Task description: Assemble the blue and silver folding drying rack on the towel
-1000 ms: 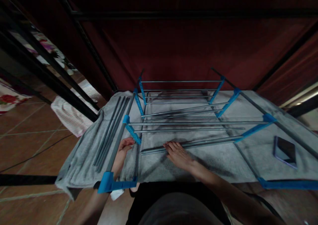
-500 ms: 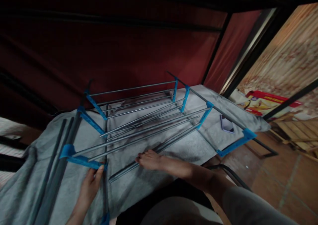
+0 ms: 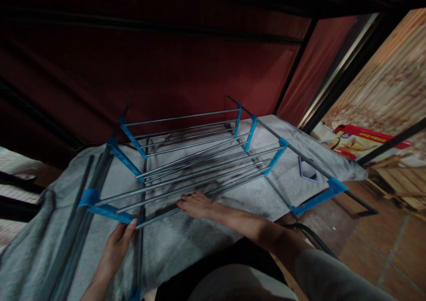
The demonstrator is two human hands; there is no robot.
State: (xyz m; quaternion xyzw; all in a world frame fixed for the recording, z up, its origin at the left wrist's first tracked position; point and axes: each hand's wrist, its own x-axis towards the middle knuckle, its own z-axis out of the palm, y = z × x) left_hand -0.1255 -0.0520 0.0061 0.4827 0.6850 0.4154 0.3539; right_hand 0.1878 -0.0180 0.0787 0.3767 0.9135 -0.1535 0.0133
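Observation:
A rack frame of grey metal rods and blue plastic brackets lies on a grey cloth. My right hand (image 3: 195,205) is closed around a metal rod (image 3: 159,216) along the near side of the frame. The rod's left end lies close to the left thumb and the near end of the left blue bracket (image 3: 108,212); whether it sits in the bracket cannot be made out. My left hand (image 3: 116,243) grips that bracket's near end between thumb and fingers. Toward the right, the rod reaches a blue bracket (image 3: 275,157). Several other rods span the frame, some lying at a slant.
Grey tubes (image 3: 80,230) lie along the left of the cloth (image 3: 239,212). A phone (image 3: 308,169) rests on the cloth's right part. Behind stands a dark red panel (image 3: 183,70). At right are a red and yellow box (image 3: 366,140) and a wooden slatted item (image 3: 396,179) on the tiled floor.
The rod in my right hand has shifted up and left, its left end now beside the left bracket. My left hand stays at the bracket. The view has moved slightly.

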